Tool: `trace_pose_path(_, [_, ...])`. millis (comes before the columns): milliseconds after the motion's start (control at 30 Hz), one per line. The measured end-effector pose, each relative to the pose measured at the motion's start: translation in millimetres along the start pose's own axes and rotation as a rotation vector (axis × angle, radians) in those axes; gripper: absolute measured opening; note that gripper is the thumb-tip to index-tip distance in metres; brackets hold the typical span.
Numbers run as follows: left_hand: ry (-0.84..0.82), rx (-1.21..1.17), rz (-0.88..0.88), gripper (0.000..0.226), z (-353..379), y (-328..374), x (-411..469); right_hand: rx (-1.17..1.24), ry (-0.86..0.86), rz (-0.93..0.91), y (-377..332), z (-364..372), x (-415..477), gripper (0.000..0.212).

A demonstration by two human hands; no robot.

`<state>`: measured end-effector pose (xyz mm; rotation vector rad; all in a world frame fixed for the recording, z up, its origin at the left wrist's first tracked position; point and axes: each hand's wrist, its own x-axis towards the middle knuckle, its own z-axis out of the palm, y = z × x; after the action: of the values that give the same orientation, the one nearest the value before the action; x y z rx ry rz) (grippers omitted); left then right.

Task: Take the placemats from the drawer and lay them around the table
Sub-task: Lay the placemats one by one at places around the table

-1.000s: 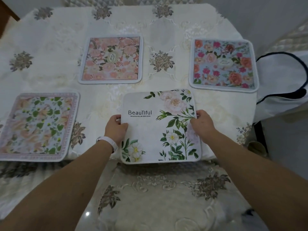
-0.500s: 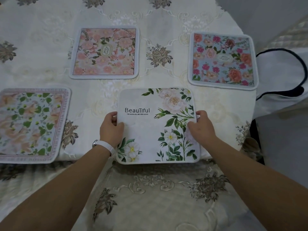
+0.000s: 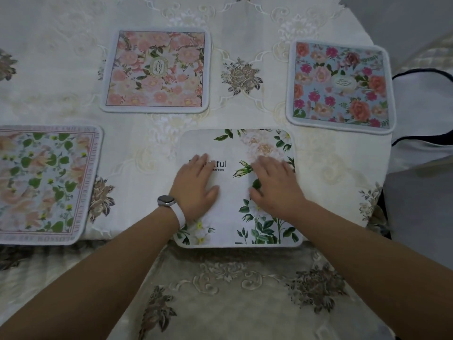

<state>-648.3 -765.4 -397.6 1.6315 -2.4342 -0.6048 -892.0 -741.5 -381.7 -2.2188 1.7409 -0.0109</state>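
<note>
The white floral placemat (image 3: 264,143) bore black lettering ending in "ful", its start hidden under the left hand (image 3: 195,186); smaller print beneath ended "ERY GOOD". The green-leaf placemat (image 3: 46,182) carried border lettering, "SMILE" and "BLOSSOM" partly legible.

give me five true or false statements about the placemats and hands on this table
1. Four placemats lie on the tablecloth. True.
2. Both hands grip the edges of the white floral placemat. False: the left hand and right hand rest flat on top of it.
3. The pink rose placemat overlaps the blue rose placemat. False: they lie apart, with an embroidered flower between them.
4. A watch with a white band sits on the left wrist. True.
5. The green leaf placemat is under the right hand. False: it lies untouched at the far left.
</note>
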Motion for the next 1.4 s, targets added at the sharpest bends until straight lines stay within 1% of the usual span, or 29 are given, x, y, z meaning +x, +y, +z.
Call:
trace_pose_path(33, [-0.056,0.041,0.025,0.065,3,0,8,-0.024,-0.031,-0.049,-4,3,9,0.061])
trace_pose_path(100, [-0.108,0.103,0.071,0.065,7,-2,25,-0.071,-0.073,-0.112,-8,10,28,0.065])
trace_pose_path(233, [-0.145,0.209,0.175,0.067,5,-12,67,-0.136,-0.095,-0.119,-5,15,65,0.078])
trace_pose_path(400, [-0.141,0.282,0.164,0.077,4,-15,97,-0.151,-0.053,-0.128,6,16,92,0.083])
trace_pose_path(500, [-0.131,0.273,0.131,0.075,6,-15,96,-0.137,-0.004,-0.12,9,17,93,0.081])
trace_pose_path(567, [-0.123,0.261,0.094,0.073,6,-15,94,-0.127,0.018,-0.083,9,17,92,0.08])
trace_pose_path(700, [-0.08,0.241,-0.028,0.071,7,-14,85,-0.07,0.03,0.064,13,18,85,0.078])
trace_pose_path(833, [-0.031,0.226,-0.171,0.075,10,-19,66,-0.037,0.068,0.208,25,18,66,0.077])
trace_pose_path(1000, [0.003,0.179,-0.272,0.08,14,-18,33,0.003,0.079,0.335,28,21,30,0.081])
trace_pose_path(1133, [0.005,0.137,-0.343,0.081,20,-15,-2,0.01,0.053,0.325,24,27,1,0.084])
trace_pose_path(1300, [-0.04,0.13,-0.35,0.084,22,-3,-46,0.017,-0.014,0.311,8,32,-39,0.082])
trace_pose_path(1367, [-0.081,0.134,-0.334,0.084,23,6,-59,0.002,-0.054,0.242,-9,36,-52,0.08])
trace_pose_path(1400, [-0.099,0.133,-0.295,0.083,24,12,-64,-0.006,-0.074,0.192,-18,38,-57,0.078])
